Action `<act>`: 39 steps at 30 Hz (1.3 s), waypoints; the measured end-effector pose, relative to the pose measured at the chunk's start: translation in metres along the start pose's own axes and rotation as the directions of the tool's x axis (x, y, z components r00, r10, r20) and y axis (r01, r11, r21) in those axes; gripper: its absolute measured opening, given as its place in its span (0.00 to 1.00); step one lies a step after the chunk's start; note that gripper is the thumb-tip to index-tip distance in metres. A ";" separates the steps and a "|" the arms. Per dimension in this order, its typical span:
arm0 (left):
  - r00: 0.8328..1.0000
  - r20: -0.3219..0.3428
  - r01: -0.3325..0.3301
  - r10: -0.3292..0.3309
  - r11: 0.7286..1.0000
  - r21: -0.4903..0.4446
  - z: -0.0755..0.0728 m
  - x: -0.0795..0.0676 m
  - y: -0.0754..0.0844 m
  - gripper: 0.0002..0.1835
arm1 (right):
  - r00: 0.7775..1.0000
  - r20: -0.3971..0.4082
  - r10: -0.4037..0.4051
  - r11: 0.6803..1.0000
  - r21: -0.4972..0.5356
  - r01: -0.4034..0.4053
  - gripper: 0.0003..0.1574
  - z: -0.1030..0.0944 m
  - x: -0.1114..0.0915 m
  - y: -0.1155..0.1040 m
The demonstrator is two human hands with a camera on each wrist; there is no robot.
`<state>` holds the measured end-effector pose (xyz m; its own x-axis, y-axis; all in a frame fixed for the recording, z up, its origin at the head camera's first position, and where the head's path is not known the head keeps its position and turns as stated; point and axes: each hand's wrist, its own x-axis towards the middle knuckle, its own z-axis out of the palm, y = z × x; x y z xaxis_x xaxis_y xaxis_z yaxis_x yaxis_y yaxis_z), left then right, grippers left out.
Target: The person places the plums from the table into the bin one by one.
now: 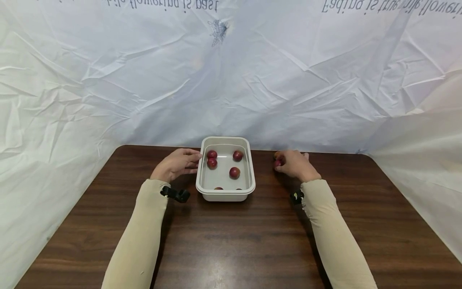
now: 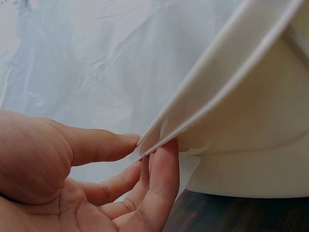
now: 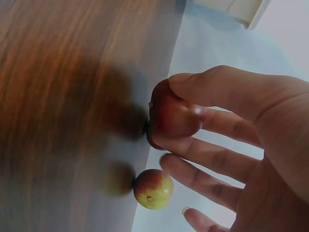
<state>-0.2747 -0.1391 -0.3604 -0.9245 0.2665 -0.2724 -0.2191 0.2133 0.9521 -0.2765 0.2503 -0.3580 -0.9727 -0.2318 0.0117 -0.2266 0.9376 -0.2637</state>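
Note:
A white plastic tub [image 1: 225,192] stands at the back middle of the table, with several dark red plums [image 1: 234,173] spread over its floor. My left hand [image 1: 179,163] holds the tub's left rim [image 2: 193,101], thumb on the outer edge and fingers tucked beneath it. To the right of the tub, my right hand [image 1: 294,164] pinches a red plum [image 3: 174,113] between thumb and fingers, low over the table. Part of another dark plum shows just behind it in the right wrist view. A yellow-and-red plum [image 3: 153,189] rests on the table beside the fingertips.
The dark wooden table [image 1: 231,241] reaches back to a wrinkled white sheet [image 1: 231,80] that hangs behind it and along both sides. Black wrist cameras [image 1: 175,194] are strapped over both sleeves.

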 end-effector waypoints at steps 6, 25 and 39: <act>1.000 0.004 -0.007 0.007 1.000 0.012 0.000 0.000 -0.001 0.24 | 1.000 -0.007 0.005 0.999 0.033 -0.005 0.26 -0.006 -0.001 0.000; 1.000 0.008 -0.004 0.004 1.000 0.003 -0.001 0.000 0.000 0.23 | 0.992 -0.117 -0.042 0.999 0.019 0.044 0.20 -0.018 -0.005 -0.011; 1.000 0.020 -0.007 0.007 1.000 -0.006 0.000 0.001 -0.001 0.25 | 0.981 -0.168 -0.097 0.994 0.026 0.103 0.18 -0.024 -0.009 -0.021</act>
<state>-0.2752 -0.1390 -0.3615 -0.9197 0.2869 -0.2681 -0.2143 0.2052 0.9550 -0.2639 0.2389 -0.3292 -0.9406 -0.2748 0.1995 -0.3241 0.9018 -0.2858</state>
